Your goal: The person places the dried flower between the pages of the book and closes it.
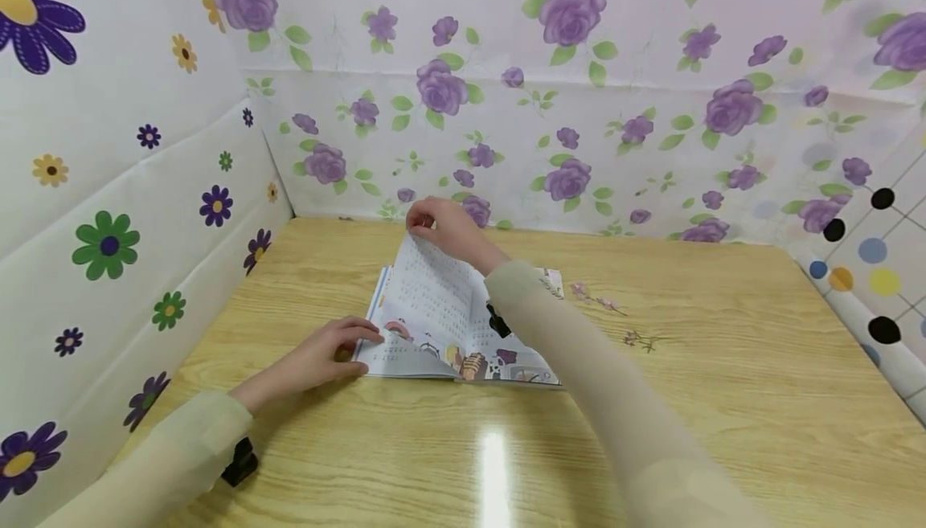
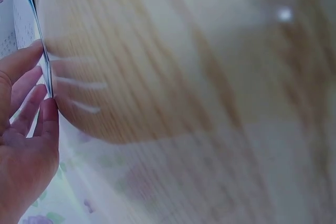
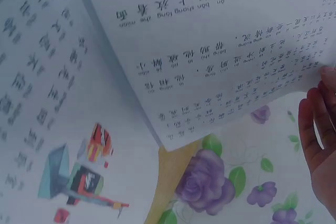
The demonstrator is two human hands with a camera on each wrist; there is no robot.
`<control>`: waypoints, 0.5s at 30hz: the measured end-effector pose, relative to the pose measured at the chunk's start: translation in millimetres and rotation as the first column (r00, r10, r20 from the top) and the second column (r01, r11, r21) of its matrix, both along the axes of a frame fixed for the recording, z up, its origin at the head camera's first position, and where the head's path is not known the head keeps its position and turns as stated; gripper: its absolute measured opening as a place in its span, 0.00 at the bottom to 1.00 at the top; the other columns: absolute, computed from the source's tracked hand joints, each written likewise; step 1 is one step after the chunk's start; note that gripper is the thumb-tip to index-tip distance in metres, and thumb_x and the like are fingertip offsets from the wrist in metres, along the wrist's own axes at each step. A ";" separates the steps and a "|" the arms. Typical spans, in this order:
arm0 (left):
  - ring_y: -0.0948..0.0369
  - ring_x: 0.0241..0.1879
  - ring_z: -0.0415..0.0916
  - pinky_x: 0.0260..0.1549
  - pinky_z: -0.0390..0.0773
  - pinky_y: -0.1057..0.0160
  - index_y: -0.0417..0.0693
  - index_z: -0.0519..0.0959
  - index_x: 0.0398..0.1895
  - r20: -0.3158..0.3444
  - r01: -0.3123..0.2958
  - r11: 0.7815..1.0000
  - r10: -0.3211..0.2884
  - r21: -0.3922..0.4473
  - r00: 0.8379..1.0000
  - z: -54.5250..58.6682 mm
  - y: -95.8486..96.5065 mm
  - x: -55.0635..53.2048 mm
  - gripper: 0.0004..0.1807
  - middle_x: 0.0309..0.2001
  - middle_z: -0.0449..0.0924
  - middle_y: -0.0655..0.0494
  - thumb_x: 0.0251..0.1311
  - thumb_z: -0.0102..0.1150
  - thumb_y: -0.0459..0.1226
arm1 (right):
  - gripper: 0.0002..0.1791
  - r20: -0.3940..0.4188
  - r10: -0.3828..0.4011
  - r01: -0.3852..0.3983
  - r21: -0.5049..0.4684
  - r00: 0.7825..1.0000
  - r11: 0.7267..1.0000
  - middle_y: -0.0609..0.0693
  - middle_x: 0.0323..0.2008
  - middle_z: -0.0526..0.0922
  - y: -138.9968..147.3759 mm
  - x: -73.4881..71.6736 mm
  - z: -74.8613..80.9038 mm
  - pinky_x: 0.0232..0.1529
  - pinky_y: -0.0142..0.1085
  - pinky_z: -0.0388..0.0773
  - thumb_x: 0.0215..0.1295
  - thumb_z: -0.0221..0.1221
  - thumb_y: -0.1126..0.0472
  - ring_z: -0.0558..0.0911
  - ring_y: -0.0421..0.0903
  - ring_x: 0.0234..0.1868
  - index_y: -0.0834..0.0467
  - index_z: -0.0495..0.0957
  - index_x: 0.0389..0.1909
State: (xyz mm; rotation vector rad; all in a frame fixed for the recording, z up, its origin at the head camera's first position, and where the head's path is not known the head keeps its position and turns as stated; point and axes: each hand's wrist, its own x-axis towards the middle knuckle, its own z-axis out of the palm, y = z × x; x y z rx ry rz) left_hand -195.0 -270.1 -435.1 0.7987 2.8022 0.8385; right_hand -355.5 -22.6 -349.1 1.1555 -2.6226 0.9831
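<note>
An open picture book (image 1: 405,359) with printed text and coloured drawings lies on the table. My right hand (image 1: 454,229) pinches the upper corner of a page (image 1: 434,283), which stands raised above the left half of the book. In the right wrist view, rows of characters cover this lifted page (image 3: 210,51), and the fingers of my right hand (image 3: 323,145) are at its edge. My left hand (image 1: 329,354) grips the book's lower left edge. The left wrist view has the thumb and fingers of that hand (image 2: 29,145) on either side of the thin book edge (image 2: 46,59).
Right of the book, two small sprigs of pink flowers (image 1: 599,300) (image 1: 640,341) lie on the wooden table (image 1: 723,399). A flowered cloth (image 1: 615,110) hangs behind the table, with patterned cloths at both sides. Each wrist carries a small black device (image 1: 240,462).
</note>
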 end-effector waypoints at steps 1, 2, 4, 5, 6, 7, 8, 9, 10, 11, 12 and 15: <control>0.51 0.55 0.74 0.49 0.78 0.58 0.49 0.80 0.57 0.007 -0.004 1.000 0.003 0.005 1.000 0.4 0.0 0.1 0.21 0.62 0.74 0.44 0.59 0.68 0.36 | 0.03 0.008 0.000 0.000 0.012 1.000 1.000 0.50 0.40 0.83 -3.8 -0.1 -1.7 0.46 0.32 0.78 0.69 0.60 0.62 0.80 0.44 0.41 0.55 0.81 0.39; 0.51 0.55 0.74 0.50 0.78 0.57 0.48 0.80 0.57 0.010 -0.005 1.000 0.005 0.006 1.000 1.1 0.1 0.4 0.21 0.62 0.74 0.43 0.59 0.68 0.36 | 0.03 0.013 -0.002 0.002 0.025 1.000 1.000 0.50 0.40 0.83 -7.5 -0.3 -3.6 0.46 0.32 0.78 0.69 0.60 0.62 0.80 0.44 0.41 0.55 0.81 0.40; 0.51 0.56 0.75 0.52 0.78 0.54 0.47 0.80 0.57 0.018 -0.023 1.000 0.023 -0.003 1.000 1.8 0.6 1.3 0.22 0.63 0.73 0.42 0.59 0.69 0.37 | 0.02 0.019 -0.017 0.016 0.045 1.000 0.999 0.50 0.39 0.83 -14.3 -1.1 -7.9 0.45 0.32 0.77 0.69 0.60 0.61 0.80 0.43 0.41 0.54 0.81 0.39; 0.51 0.56 0.76 0.53 0.78 0.52 0.46 0.80 0.58 0.025 -0.035 0.999 0.035 -0.010 0.999 2.1 1.1 1.8 0.23 0.63 0.73 0.43 0.58 0.69 0.37 | 0.02 0.025 -0.023 0.021 0.054 0.999 0.998 0.49 0.39 0.83 -17.4 -1.4 -9.9 0.45 0.32 0.77 0.69 0.60 0.61 0.80 0.43 0.41 0.54 0.81 0.39; 0.51 0.55 0.77 0.53 0.78 0.51 0.44 0.79 0.58 0.025 -0.038 0.999 0.038 -0.015 0.999 2.0 1.5 2.1 0.23 0.62 0.73 0.43 0.58 0.69 0.38 | 0.02 0.023 -0.031 0.030 0.066 0.999 0.997 0.49 0.39 0.83 -20.4 -2.0 -12.2 0.45 0.32 0.77 0.70 0.60 0.61 0.80 0.42 0.40 0.53 0.81 0.39; 0.52 0.54 0.77 0.54 0.79 0.51 0.43 0.78 0.59 0.029 -0.046 0.999 0.046 -0.020 0.999 2.3 2.0 2.5 0.24 0.62 0.74 0.43 0.58 0.69 0.38 | 0.02 0.024 -0.038 0.036 0.079 0.999 0.996 0.48 0.39 0.83 -23.3 -2.2 -14.0 0.44 0.32 0.77 0.70 0.60 0.61 0.80 0.42 0.40 0.53 0.81 0.38; 0.53 0.54 0.78 0.55 0.78 0.50 0.42 0.78 0.59 0.029 -0.052 0.998 0.053 -0.025 0.998 2.6 2.4 2.8 0.25 0.61 0.74 0.44 0.58 0.69 0.38 | 0.03 0.024 -0.044 0.041 0.089 0.999 0.995 0.48 0.39 0.83 -26.1 -2.7 -15.8 0.44 0.32 0.77 0.70 0.60 0.61 0.80 0.42 0.40 0.53 0.81 0.38; 0.53 0.53 0.78 0.55 0.78 0.50 0.41 0.77 0.60 0.030 -0.056 0.998 0.057 -0.027 0.998 2.8 2.6 3.2 0.26 0.61 0.75 0.45 0.58 0.69 0.38 | 0.03 0.024 -0.047 0.044 0.098 0.999 0.994 0.48 0.38 0.83 -28.8 -2.7 -17.1 0.44 0.32 0.77 0.70 0.59 0.61 0.80 0.42 0.40 0.53 0.82 0.38; 0.53 0.53 0.78 0.55 0.78 0.50 0.39 0.76 0.60 0.028 -0.053 0.998 0.053 -0.025 0.998 2.9 2.6 3.3 0.27 0.60 0.75 0.46 0.58 0.69 0.38 | 0.03 0.021 -0.051 0.049 0.113 0.998 0.992 0.48 0.38 0.84 -31.2 -2.7 -18.4 0.44 0.32 0.76 0.69 0.60 0.61 0.80 0.42 0.40 0.53 0.82 0.38; 0.53 0.54 0.78 0.56 0.78 0.49 0.39 0.76 0.60 0.026 -0.051 0.999 0.051 -0.019 0.998 3.0 2.6 3.4 0.27 0.59 0.75 0.46 0.58 0.69 0.38 | 0.03 0.021 -0.053 0.050 0.123 0.998 0.991 0.48 0.38 0.84 -33.5 -2.6 -19.6 0.45 0.32 0.77 0.69 0.59 0.61 0.80 0.42 0.40 0.53 0.82 0.37; 0.53 0.54 0.78 0.57 0.78 0.49 0.39 0.76 0.60 0.025 -0.048 0.999 0.048 -0.014 0.999 3.3 2.6 3.4 0.26 0.59 0.76 0.46 0.59 0.69 0.38 | 0.03 0.020 -0.058 0.055 0.137 0.998 0.989 0.48 0.38 0.84 -35.5 -2.4 -20.9 0.45 0.32 0.77 0.69 0.60 0.61 0.80 0.42 0.40 0.53 0.82 0.37; 0.52 0.56 0.77 0.59 0.76 0.47 0.40 0.76 0.61 0.027 -0.042 0.999 0.042 0.004 0.999 3.4 2.2 3.1 0.26 0.58 0.76 0.48 0.59 0.69 0.37 | 0.03 0.026 -0.072 0.067 0.166 0.997 0.984 0.48 0.38 0.85 -40.8 -0.8 -23.9 0.46 0.33 0.77 0.69 0.60 0.62 0.80 0.42 0.40 0.53 0.82 0.37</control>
